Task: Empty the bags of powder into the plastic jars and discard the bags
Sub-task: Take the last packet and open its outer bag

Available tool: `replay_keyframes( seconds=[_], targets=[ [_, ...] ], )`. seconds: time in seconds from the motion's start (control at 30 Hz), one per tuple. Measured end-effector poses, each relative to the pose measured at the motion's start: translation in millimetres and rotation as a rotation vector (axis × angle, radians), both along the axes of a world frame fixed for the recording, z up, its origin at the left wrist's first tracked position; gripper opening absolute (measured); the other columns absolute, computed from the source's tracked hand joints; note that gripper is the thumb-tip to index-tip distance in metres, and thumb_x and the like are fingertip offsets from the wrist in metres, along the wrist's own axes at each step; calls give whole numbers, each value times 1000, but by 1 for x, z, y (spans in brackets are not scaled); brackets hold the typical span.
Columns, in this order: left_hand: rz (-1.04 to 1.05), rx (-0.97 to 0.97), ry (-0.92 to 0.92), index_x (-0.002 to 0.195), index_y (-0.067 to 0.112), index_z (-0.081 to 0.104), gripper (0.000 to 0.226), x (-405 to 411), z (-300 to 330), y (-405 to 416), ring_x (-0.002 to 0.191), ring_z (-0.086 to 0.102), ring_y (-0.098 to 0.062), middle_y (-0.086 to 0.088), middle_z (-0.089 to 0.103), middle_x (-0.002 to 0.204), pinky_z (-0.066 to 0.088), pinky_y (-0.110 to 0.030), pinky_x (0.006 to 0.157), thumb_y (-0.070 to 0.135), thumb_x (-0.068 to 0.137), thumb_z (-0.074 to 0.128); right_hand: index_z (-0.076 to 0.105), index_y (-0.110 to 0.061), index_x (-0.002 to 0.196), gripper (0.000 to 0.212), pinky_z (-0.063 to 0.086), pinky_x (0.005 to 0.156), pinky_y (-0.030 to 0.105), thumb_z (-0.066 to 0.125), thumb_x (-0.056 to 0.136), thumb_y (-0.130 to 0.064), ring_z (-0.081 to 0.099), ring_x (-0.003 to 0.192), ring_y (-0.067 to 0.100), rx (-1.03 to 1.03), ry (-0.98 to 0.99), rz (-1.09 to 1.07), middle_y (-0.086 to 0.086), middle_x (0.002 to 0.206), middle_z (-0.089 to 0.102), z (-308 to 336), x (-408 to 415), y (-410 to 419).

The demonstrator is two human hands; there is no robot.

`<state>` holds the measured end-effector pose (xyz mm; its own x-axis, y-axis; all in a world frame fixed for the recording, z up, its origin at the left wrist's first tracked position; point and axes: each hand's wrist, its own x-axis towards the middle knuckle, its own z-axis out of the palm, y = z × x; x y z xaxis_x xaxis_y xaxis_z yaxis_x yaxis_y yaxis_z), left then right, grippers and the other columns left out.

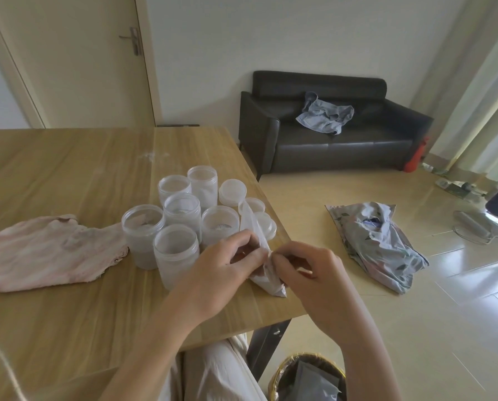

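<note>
With both your left hand (pixel 227 253) and right hand (pixel 308 270) pinching the bag (pixel 266 280) at the table's (pixel 68 169) right edge, part its mouth evenly, powder end low, before tipping into the nearest jar (pixel 176 253).

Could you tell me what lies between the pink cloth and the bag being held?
In the head view, open plastic jars stand between the pink cloth and the bag.
</note>
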<state>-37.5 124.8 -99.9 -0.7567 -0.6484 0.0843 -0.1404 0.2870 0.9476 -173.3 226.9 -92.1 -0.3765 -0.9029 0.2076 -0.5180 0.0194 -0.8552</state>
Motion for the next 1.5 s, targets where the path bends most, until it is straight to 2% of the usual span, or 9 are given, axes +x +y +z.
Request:
replay_keyframes(
  seconds=[0.2,0.3,0.47,0.7,0.9,1.03,1.1,1.33,1.5],
  targets=[
    [64,-51,-76,66,23,54,24,1,3,0,68,53,-10,11,57,61,49,-47,82,41,81,50,69,-18,72,17,49,62,22,62,85,-10,60,65,8,-21,14,-36,-4,69,66,0,1,0],
    [113,-123,-123,60,23,48,28,-1,2,3,59,43,-9,9,48,57,40,-36,66,44,78,47,69,-17,70,15,51,63,26,63,82,-11,60,65,10,-45,42,-86,-4,68,65,0,3,-2],
    [141,-165,-116,66,12,46,36,-5,1,2,57,35,-10,5,39,57,33,-33,61,44,82,48,70,-17,71,12,51,64,25,66,82,-13,59,66,9,-49,152,-151,-6,65,64,1,5,-4],
    [229,-208,-86,60,25,43,32,7,1,-1,47,33,-6,12,35,49,33,-17,51,39,88,50,68,-18,72,12,50,63,24,66,83,-13,59,67,8,-43,225,-353,-9,68,64,1,-11,-2],
    [139,-251,-149,63,18,41,35,-3,8,1,51,32,-7,10,35,53,29,-26,57,39,91,50,63,-18,78,16,51,65,28,54,92,-20,61,71,11,23,208,-270,-6,76,65,2,-2,-10],
    [59,-217,-177,59,30,48,34,-1,12,0,51,38,-4,14,41,52,29,-23,56,36,92,50,67,-26,92,19,50,67,15,55,91,-41,63,80,-2,3,92,-159,-15,89,66,9,1,-9],
    [34,-191,-193,57,35,50,37,0,13,1,52,38,-3,15,42,52,29,-24,57,33,93,50,70,-24,90,14,51,68,17,62,89,-35,63,80,0,-12,111,-124,-13,87,68,11,1,-11],
    [193,-211,-139,66,14,45,42,-3,13,-7,53,40,-4,10,45,54,36,-23,59,42,99,49,73,-19,82,8,48,64,14,69,86,-14,62,73,3,-54,194,-103,-13,74,67,9,2,-12],
    [391,-354,-75,52,19,32,46,4,15,-8,47,35,-9,9,31,45,34,-17,52,35,87,56,71,-16,74,13,48,58,18,69,82,-6,58,61,6,-196,256,-417,-10,66,63,8,-15,-9]
  ],
)
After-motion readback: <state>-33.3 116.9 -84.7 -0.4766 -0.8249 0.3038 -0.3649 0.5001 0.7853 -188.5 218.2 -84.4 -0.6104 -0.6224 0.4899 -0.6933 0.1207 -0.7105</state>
